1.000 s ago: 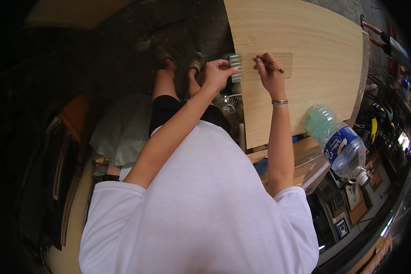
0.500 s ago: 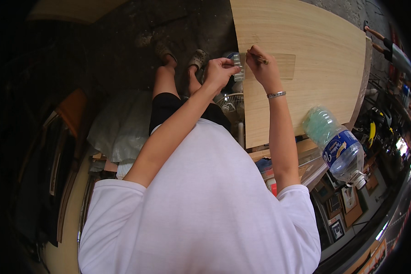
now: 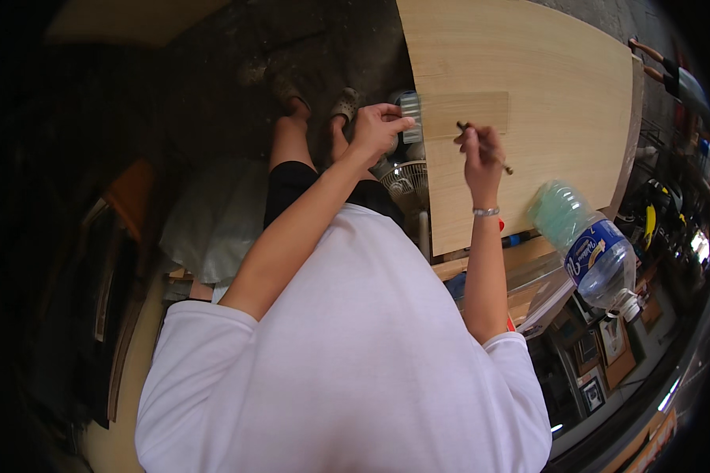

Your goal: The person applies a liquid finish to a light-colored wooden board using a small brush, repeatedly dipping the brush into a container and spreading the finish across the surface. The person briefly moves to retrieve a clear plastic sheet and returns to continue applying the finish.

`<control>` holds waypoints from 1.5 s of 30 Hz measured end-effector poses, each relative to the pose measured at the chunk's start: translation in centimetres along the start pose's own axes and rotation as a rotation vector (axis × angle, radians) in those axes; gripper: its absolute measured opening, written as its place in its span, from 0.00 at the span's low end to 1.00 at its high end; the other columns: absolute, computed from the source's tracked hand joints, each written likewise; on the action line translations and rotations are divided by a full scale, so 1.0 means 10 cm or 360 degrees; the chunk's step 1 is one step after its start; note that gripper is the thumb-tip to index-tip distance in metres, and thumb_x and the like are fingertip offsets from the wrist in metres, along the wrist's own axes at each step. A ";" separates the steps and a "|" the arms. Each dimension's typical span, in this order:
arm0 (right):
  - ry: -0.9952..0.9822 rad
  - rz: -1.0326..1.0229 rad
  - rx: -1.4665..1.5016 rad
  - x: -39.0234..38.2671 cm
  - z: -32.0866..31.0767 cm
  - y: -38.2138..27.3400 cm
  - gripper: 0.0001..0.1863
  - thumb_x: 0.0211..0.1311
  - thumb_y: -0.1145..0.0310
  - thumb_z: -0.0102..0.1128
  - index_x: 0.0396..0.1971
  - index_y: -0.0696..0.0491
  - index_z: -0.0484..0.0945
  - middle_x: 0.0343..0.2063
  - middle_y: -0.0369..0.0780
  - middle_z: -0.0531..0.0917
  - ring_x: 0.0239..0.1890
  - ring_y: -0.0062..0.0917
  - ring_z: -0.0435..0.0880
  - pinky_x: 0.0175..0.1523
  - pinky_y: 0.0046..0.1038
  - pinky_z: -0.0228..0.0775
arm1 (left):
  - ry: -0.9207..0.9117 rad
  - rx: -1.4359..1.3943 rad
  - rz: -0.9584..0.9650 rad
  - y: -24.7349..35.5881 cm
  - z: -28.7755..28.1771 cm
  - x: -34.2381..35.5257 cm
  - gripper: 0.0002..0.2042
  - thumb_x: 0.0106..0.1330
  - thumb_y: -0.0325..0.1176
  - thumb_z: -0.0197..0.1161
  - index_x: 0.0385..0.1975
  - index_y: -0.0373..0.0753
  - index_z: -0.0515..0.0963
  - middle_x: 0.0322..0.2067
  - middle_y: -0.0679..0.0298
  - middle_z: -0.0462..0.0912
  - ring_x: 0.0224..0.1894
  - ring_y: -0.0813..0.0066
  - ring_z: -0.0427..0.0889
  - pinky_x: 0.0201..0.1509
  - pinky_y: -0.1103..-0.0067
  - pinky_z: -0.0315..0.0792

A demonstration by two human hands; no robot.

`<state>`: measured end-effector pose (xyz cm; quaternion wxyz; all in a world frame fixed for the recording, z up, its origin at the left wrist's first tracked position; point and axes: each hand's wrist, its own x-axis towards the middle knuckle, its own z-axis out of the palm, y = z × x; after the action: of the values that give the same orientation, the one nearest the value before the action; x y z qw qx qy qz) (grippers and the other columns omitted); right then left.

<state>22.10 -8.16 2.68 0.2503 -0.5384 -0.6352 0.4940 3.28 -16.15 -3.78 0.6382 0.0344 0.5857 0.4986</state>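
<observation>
A clear, flat rectangular strip [image 3: 469, 109] lies on a pale wooden board [image 3: 544, 87], its left end sticking out past the board's edge. My left hand [image 3: 380, 130] pinches that overhanging end between thumb and fingers. Just right of and below the strip, over the board, my right hand [image 3: 483, 154] is closed round a slim pen-like tool [image 3: 508, 169] with a dark tip. The tool's tip points up and left, near the strip's lower edge; whether it touches I cannot tell. A metal-banded bracelet [image 3: 486, 211] sits on my right wrist.
A large clear bottle [image 3: 599, 256] with a blue label lies at the board's lower right corner. A fan [image 3: 406, 180] stands below the board's left edge. Translucent plastic sheeting [image 3: 205, 225] hangs at the left. Another person [image 3: 686, 87] is at the far right.
My right hand, with the pen-like tool, has moved off the strip's left part, going right and toward me. My left hand keeps its place at the strip's end.
</observation>
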 end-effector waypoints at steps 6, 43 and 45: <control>0.0069 0.0105 0.0594 0.34 0.09 0.33 0.08 0.73 0.69 0.57 0.43 0.59 0.76 0.29 0.40 0.85 0.31 0.19 0.83 0.36 0.19 0.74 | -0.0032 -0.0118 0.0006 -0.11 -0.33 -0.23 0.11 0.59 0.24 0.72 0.40 0.30 0.81 0.36 0.62 0.86 0.38 0.80 0.84 0.48 0.84 0.76; 0.0377 0.0189 0.0981 -0.81 -0.04 -0.99 0.08 0.59 0.73 0.70 0.35 0.55 0.78 0.32 0.29 0.77 0.26 0.08 0.66 0.31 0.13 0.59 | -0.0572 0.0141 0.0095 1.23 0.76 -1.02 0.11 0.61 0.22 0.70 0.43 0.28 0.80 0.38 0.59 0.86 0.39 0.77 0.85 0.48 0.83 0.77; 0.0460 0.0205 0.1247 -0.89 -0.13 -1.07 0.07 0.61 0.73 0.68 0.34 0.54 0.77 0.28 0.28 0.75 0.26 0.09 0.67 0.31 0.14 0.60 | -0.0779 0.0184 0.0113 1.34 1.01 -1.11 0.12 0.61 0.23 0.71 0.43 0.28 0.80 0.37 0.59 0.86 0.40 0.77 0.85 0.49 0.82 0.77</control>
<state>21.14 -15.22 14.70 0.4913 -0.5048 -0.3227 0.6322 5.28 -11.51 15.72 0.7399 0.2111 0.4398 0.4632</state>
